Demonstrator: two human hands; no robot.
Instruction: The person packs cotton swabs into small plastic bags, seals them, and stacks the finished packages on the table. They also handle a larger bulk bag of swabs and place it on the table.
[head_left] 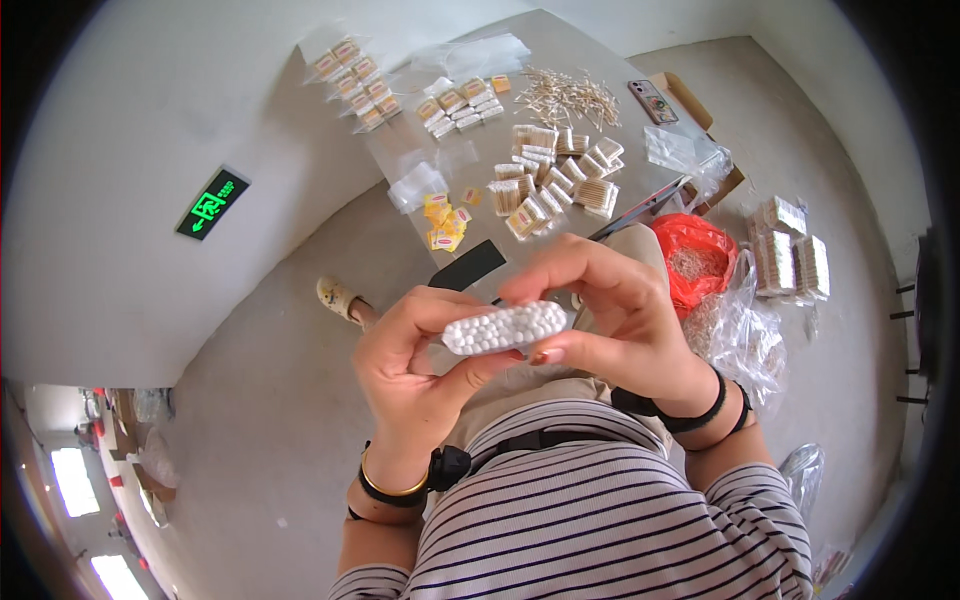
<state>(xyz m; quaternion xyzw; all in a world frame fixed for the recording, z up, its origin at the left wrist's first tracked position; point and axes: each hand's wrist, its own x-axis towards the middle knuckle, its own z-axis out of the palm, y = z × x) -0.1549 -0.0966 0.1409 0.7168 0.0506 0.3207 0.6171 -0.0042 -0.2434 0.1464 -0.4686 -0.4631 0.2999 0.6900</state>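
Two hands pinch one swab pack (505,327) at chest height, off the worktop (500,150). L hand (415,365) grips its left end, fingers curled; R hand (610,310) clamps the right end, thumb under. Packed bundles (555,180) mid-worktop; loose swabs (570,97) near far edge.

phone (652,100): 1 | red bag (695,258): 1 | black bracelets (690,412): 2
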